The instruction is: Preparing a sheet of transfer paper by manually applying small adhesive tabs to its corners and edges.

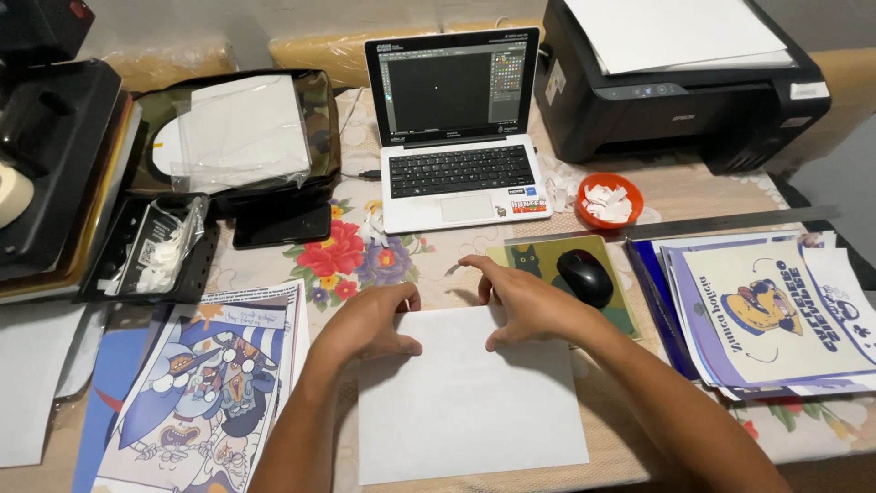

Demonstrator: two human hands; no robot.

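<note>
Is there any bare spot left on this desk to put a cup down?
Only the flowered cloth between the laptop and the white sheet under both hands. Prints crowd the left, prints and mouse the right.

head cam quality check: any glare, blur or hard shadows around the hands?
Head view: sharp, no motion blur on the left hand or right hand; soft shadows under both on the white sheet; mild glare on the plastic sleeve; laptop screen readable; edges bow slightly, wide lens.
</note>
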